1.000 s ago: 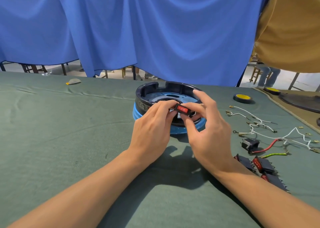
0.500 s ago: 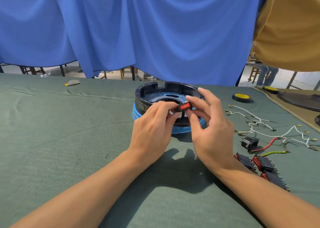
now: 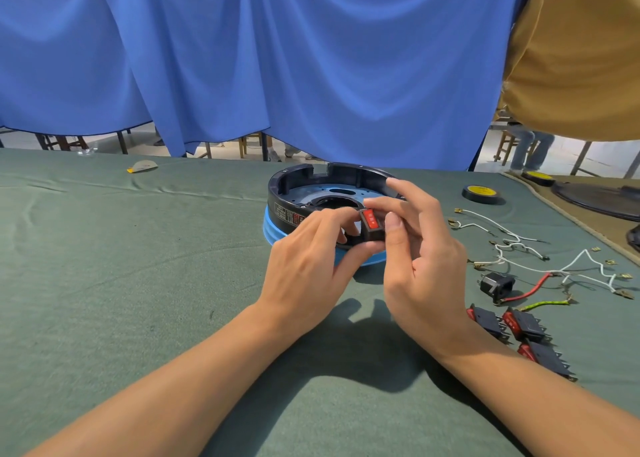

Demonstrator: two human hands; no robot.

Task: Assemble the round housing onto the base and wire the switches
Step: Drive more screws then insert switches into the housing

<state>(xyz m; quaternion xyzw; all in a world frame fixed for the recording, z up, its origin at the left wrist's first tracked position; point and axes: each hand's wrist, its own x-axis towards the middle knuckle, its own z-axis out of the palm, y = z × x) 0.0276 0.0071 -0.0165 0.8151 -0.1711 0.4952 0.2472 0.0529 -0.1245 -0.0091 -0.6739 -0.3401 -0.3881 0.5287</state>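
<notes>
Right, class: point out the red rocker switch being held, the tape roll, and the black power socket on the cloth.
red rocker switch (image 3: 371, 221): head view, on its red rocker face.
tape roll (image 3: 481, 190): head view, on its yellow top face.
black power socket (image 3: 495, 282): head view, on its black body.

The round housing (image 3: 298, 180) has its near wall hidden behind left hand (image 3: 304, 276) and right hand (image 3: 426, 273).

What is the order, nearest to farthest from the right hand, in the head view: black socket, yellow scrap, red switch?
1. red switch: pinched by the right hand, at the housing's front.
2. black socket: on the cloth, to the right.
3. yellow scrap: far left, near the cloth's back edge.
</notes>
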